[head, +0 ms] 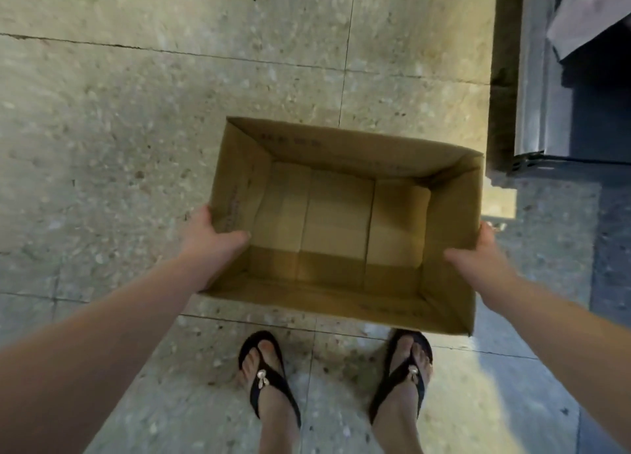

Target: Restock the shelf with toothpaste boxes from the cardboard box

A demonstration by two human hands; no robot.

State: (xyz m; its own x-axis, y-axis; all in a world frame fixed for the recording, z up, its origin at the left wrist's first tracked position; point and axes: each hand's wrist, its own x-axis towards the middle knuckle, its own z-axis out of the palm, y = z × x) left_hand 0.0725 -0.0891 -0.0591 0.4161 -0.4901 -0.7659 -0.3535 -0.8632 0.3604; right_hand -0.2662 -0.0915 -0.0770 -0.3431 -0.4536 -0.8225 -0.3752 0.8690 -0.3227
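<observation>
**Empty carton held at both ends**

Left hand (211, 238) grips one end wall of the cardboard box (341, 153), thumb inside; the long axis runs across to the right hand (478, 259), clamped on the other end, nearer the shelf (539, 95); nothing shows inside

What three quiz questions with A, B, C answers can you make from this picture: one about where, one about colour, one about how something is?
1. Where is the left hand?
A. flat on the ground
B. gripping the cardboard box by its left wall
C. behind the person's back

2. What colour are the sandals?
A. red
B. black
C. white

3. How is the cardboard box?
A. empty
B. full
C. taped shut

Answers:
1 B, the thumb curls over the wall.
2 B, both straps are black.
3 A, only its bare bottom shows.
</observation>
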